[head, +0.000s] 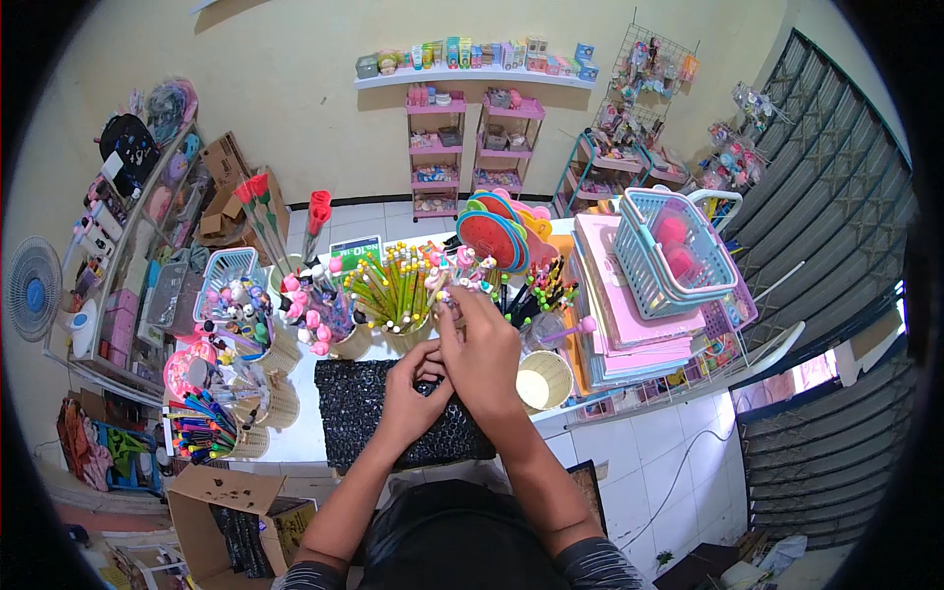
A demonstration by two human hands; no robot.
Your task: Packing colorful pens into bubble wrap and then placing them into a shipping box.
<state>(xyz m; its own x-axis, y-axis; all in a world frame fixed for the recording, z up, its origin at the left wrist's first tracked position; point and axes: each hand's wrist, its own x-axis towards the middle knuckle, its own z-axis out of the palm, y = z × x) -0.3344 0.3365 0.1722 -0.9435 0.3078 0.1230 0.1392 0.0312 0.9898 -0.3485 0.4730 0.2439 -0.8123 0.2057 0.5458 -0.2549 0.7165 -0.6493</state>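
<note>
My right hand (481, 350) is raised over the table, fingertips bent against a group of pens with pink figure toppers (464, 258). Whether it grips one of them is hidden by the fingers. Just left of it, my left hand (414, 398) has curled fingers, with the thumb close to them; any small thing inside cannot be made out. Both hands are above a sheet of black bubble wrap (354, 413) laid on the white table. Beyond the wrap stands a holder full of yellow-green pencils (398, 295). An empty-looking woven cup (544, 380) is right of my right wrist.
Woven holders with coloured pens (203, 428) and pink-topped pens (313, 317) line the left. Blue plastic baskets (671, 258) sit on stacked pink folders (612, 295) at right. Watermelon-patterned fans (490, 232) rise behind. An open cardboard box (214, 509) is below left.
</note>
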